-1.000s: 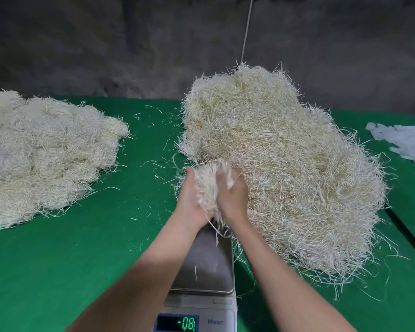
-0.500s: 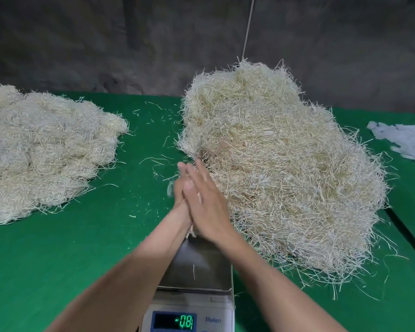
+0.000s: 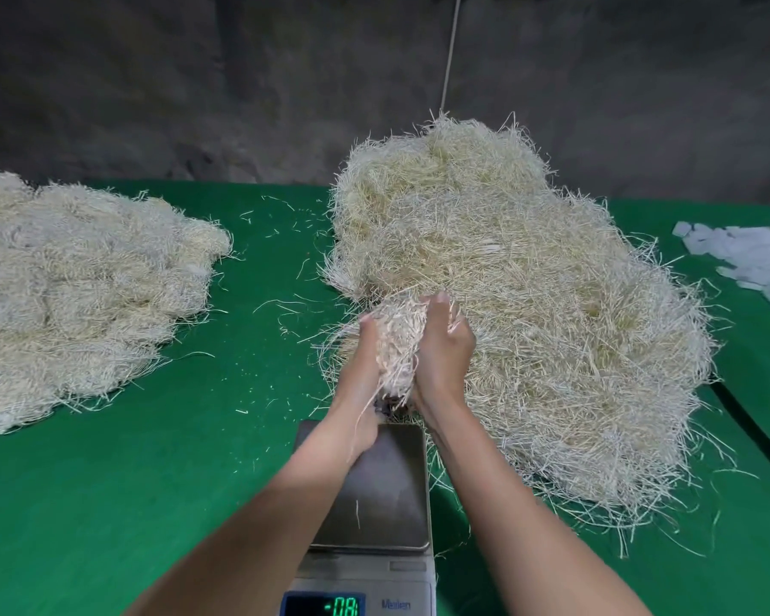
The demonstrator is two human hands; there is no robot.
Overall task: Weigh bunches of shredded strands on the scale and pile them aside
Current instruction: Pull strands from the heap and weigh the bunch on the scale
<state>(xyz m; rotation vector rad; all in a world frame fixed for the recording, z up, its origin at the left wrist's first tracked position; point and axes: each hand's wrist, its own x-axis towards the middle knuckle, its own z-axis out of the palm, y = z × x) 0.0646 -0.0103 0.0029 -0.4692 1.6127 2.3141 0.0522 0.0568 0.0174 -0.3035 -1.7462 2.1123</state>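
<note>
A small bunch of pale shredded strands [image 3: 399,344] sits between my two hands, just beyond the far edge of the scale. My left hand [image 3: 365,366] cups its left side and my right hand [image 3: 443,349] cups its right side, fingers pointing away from me. The bunch touches the near-left edge of the big loose heap of strands [image 3: 507,304]. The scale's steel pan [image 3: 387,491] carries only a stray strand, and its green display [image 3: 325,605] glows below. A flatter pile of strands [image 3: 76,295] lies at the left.
Everything rests on a green cloth-covered table [image 3: 152,504] scattered with loose strands. White paper scraps [image 3: 752,260] lie at the far right. A dark wall stands behind, with a thin cord [image 3: 450,55] hanging down it. A dark gap runs along the table's right side.
Half a second ago my palms were pressed flat together with little between them. Now they have parted and hold a fresh bunch drawn from the heap's edge.
</note>
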